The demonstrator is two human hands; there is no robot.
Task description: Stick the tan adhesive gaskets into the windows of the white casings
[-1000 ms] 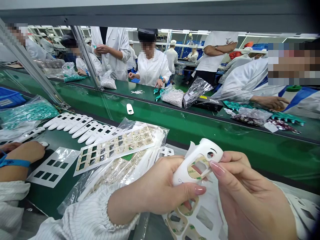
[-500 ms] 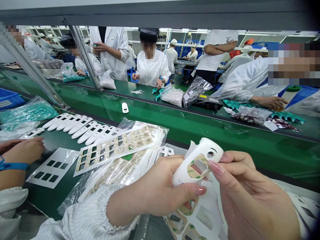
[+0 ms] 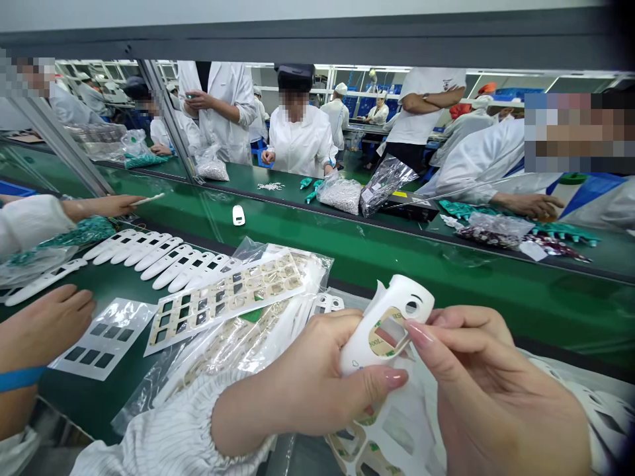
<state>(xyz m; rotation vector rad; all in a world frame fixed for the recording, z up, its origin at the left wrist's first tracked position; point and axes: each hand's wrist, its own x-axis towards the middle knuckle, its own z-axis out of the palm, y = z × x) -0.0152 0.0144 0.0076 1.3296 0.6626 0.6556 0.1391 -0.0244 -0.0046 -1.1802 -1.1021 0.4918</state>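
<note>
My left hand [image 3: 317, 377] is closed around a white plastic housing [image 3: 360, 337] that tilts up to the right, with a round hole near its top end. On the housing sits a tan adhesive sticker [image 3: 381, 340] with green print and a window cut in it. The thumb and forefinger of my right hand [image 3: 476, 370] pinch the right edge of this sticker, close to the housing. Beneath both hands hangs a backing sheet [image 3: 411, 423] with more tan stickers. A white flap stands out behind the housing's upper left edge.
Sticker sheets [image 3: 223, 297] lie on a plastic bag left of my hands. White housings [image 3: 163, 254] stand in a row beyond. A co-worker's hand [image 3: 49, 324] is near a sheet of dark windows [image 3: 104, 340]. One housing [image 3: 239, 215] lies on the green belt [image 3: 297, 231].
A co-worker's arm at the left now reaches out over the belt with a thin white piece. The housing on the belt has shifted slightly left. My hands keep nearly the same pose.
</note>
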